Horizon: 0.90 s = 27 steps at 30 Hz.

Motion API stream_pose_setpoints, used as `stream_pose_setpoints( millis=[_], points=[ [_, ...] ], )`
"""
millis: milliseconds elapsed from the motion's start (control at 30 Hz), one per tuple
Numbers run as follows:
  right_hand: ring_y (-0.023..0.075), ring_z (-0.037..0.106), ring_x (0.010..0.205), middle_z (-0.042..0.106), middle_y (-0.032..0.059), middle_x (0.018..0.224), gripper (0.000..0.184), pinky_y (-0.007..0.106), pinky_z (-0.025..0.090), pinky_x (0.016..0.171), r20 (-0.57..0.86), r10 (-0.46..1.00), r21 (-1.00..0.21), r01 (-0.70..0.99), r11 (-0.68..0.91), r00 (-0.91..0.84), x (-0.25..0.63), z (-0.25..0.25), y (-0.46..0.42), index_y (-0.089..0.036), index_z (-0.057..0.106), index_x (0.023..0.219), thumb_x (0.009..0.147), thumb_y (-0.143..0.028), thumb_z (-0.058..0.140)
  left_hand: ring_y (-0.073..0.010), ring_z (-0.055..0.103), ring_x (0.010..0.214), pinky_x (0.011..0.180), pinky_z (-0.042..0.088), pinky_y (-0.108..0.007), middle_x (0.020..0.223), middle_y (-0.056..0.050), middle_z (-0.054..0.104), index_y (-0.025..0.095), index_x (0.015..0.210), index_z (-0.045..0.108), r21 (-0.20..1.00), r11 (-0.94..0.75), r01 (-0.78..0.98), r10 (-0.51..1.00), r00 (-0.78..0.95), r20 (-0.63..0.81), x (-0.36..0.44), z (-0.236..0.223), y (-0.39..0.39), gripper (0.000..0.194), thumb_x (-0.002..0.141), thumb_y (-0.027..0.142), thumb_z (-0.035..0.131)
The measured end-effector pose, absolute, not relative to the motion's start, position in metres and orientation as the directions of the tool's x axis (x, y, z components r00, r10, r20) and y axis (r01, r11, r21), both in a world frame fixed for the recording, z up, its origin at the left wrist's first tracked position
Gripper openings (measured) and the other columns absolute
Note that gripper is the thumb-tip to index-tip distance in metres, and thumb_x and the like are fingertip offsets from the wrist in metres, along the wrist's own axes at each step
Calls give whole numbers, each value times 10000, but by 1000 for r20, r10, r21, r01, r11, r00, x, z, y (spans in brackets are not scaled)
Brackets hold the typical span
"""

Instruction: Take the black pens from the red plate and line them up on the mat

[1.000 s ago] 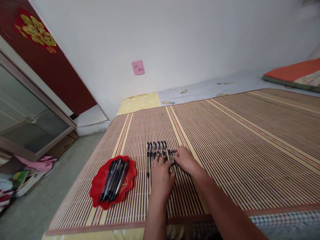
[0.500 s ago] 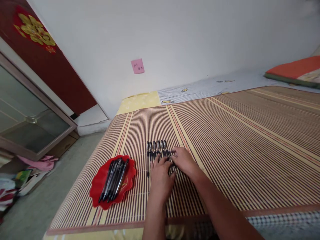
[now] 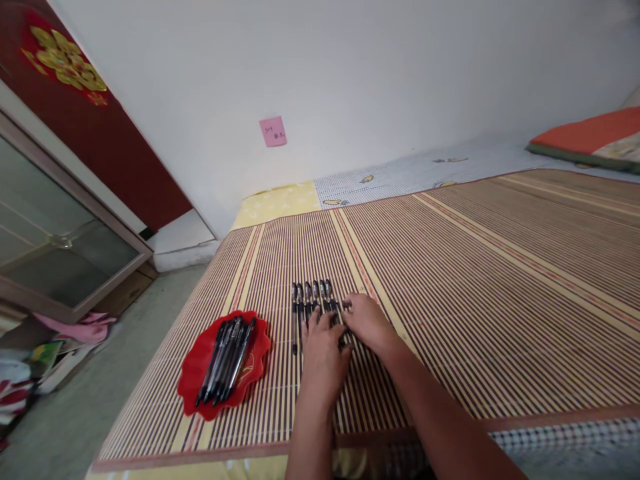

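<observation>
Several black-capped pens [image 3: 295,320] lie side by side in a row on the striped bamboo mat [image 3: 450,287], caps toward the wall. My left hand [image 3: 324,343] rests over their lower parts, fingers spread, hiding most of the barrels. At the row's right edge is my right hand [image 3: 367,323], its bent fingertips against or very near the outermost pen; nothing is visibly gripped in it. To the left, a red scalloped plate [image 3: 193,370] holds a pile of similar black pens [image 3: 227,360].
The mat covers a bed against a white wall, where a pink note [image 3: 273,131] is stuck. An orange folded bedding piece [image 3: 590,133] lies at the far right. On the left are a glass-panelled cabinet door [image 3: 65,233] and clothes [image 3: 75,327] near the floor.
Both hands stay almost where they were, with only slight finger movement at the row. The whole view has shifted a little.
</observation>
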State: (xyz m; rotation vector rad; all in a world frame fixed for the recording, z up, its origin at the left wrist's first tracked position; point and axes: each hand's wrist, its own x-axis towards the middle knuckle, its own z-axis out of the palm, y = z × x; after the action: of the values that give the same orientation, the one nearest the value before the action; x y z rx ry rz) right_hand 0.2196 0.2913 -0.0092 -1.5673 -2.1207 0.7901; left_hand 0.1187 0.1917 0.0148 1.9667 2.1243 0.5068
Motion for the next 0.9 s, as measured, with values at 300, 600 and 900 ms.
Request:
stream_pose_setpoints(
  millis=[300, 600, 900],
  points=[
    [229, 673, 992, 744, 126, 1096, 298, 287, 426, 808, 53, 948, -613, 739, 279, -314, 220, 18, 305, -158, 696, 1181, 914, -188, 568, -360, 344, 1449, 1189, 262, -584, 1432, -80, 581, 242, 1082, 770, 407, 59, 912, 993, -95, 69, 119, 15, 192, 276, 821, 180, 702],
    [252, 635, 1121, 702, 118, 1239, 342, 296, 439, 874, 51, 900, -544, 743, 389, -434, 185, 21, 350, -200, 717, 1195, 854, -205, 692, -369, 383, 1425, 1177, 278, -607, 1413, -84, 593, 270, 1102, 768, 413, 67, 908, 994, -98, 55, 120, 17, 192, 279, 835, 216, 708],
    [220, 655, 1010, 738, 92, 1074, 320, 260, 418, 776, 53, 878, -504, 747, 434, -475, 188, 10, 357, -191, 752, 1083, 792, -107, 647, -370, 376, 1430, 1184, 273, -599, 1417, -81, 594, 250, 1116, 766, 436, 78, 896, 993, -109, 48, 121, 18, 190, 288, 841, 215, 691]
  ],
)
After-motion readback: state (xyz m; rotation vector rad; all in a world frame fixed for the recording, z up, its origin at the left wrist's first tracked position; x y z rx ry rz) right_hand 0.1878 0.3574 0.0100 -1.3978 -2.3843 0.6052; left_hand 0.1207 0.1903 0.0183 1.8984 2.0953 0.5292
